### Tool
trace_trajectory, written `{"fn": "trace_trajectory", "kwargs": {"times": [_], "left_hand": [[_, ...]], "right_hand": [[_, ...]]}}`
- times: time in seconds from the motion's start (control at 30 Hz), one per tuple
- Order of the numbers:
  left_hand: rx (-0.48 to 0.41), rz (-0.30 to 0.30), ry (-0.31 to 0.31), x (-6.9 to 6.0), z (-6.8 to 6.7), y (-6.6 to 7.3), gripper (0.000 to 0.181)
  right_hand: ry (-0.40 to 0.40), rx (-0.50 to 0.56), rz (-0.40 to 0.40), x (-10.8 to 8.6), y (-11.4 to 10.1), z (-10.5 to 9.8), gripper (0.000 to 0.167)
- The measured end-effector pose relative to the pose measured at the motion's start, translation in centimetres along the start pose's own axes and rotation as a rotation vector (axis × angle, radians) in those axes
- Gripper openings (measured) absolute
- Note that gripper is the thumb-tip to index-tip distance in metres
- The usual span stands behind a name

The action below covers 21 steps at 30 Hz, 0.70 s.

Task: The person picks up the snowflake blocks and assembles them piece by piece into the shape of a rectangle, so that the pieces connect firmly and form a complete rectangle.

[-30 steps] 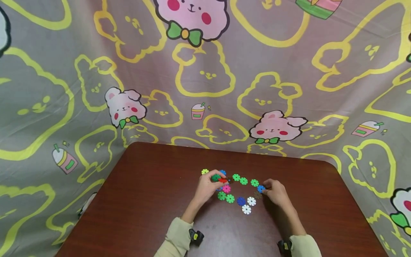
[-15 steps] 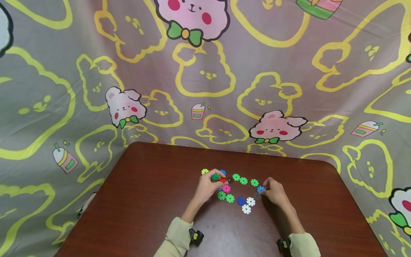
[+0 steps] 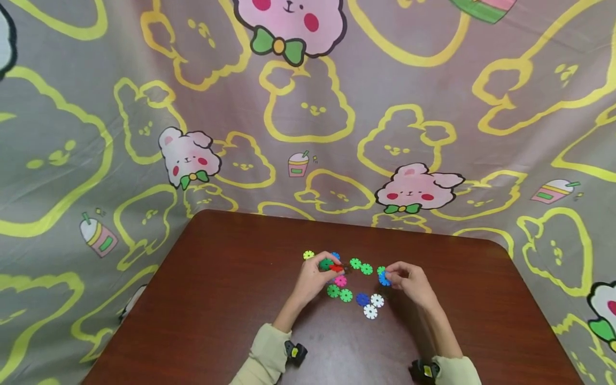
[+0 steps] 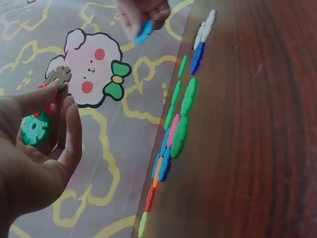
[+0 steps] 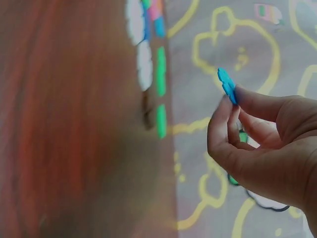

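My left hand (image 3: 310, 279) pinches a small cluster of joined plastic snowflake discs above the table. In the left wrist view the cluster shows a green disc (image 4: 33, 130), a red part (image 4: 43, 91) mostly behind the fingers, and a brown disc (image 4: 60, 74) at the fingertips. To its right, my right hand (image 3: 415, 284) holds a blue snowflake disc (image 3: 384, 278) between thumb and fingertips. That blue disc (image 5: 227, 85) is raised off the table and tilted in the right wrist view. The two held pieces are apart.
Loose discs lie flat on the brown table (image 3: 231, 299): a yellow one (image 3: 308, 255), a pink one (image 3: 340, 280), a dark blue one (image 3: 362, 299), a white one (image 3: 370, 312) and several green ones (image 3: 366, 269). A patterned cloth (image 3: 317, 107) hangs behind the table.
My right hand has lifted the blue disc from among the others and moved it slightly left. The left hand keeps its cluster in nearly the same place.
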<state>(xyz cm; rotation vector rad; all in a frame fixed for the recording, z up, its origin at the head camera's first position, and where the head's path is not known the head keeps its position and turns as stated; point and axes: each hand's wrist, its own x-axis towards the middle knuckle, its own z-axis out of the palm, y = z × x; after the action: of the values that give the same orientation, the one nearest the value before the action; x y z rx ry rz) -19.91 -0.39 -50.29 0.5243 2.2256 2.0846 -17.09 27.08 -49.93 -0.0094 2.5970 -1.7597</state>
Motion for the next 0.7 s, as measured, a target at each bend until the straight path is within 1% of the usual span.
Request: {"fn": "trace_trajectory", "kwargs": {"times": [0.17,0.27,0.33,0.5,0.7], "left_hand": [[-0.009,-0.009,-0.001,0.1,0.1,0.2,0.015],[-0.031,-0.004,-0.012,-0.1,0.0,0.2,0.015],[-0.035,0.002,-0.025,-0.1,0.0,0.2,0.015],[-0.047,0.028,-0.057,-0.1,0.1,0.2,0.013],[-0.048,0.055,-0.062,-0.2,0.2,0.3,0.012]], "right_hand": [[-0.086,0.151,-0.016,-0.7,-2.3,0.7,0.020],[-0.111,0.193,-0.015,-1.0,-3.3,1.3,0.023],[-0.107,0.195,-0.015,-1.2,-3.8,1.8,0.024],[-0.067,0.176,-0.018,-1.4,-4.9,2.9,0.024],[-0.034,0.160,-0.046,-1.4,-5.3,3.7,0.025]]}}
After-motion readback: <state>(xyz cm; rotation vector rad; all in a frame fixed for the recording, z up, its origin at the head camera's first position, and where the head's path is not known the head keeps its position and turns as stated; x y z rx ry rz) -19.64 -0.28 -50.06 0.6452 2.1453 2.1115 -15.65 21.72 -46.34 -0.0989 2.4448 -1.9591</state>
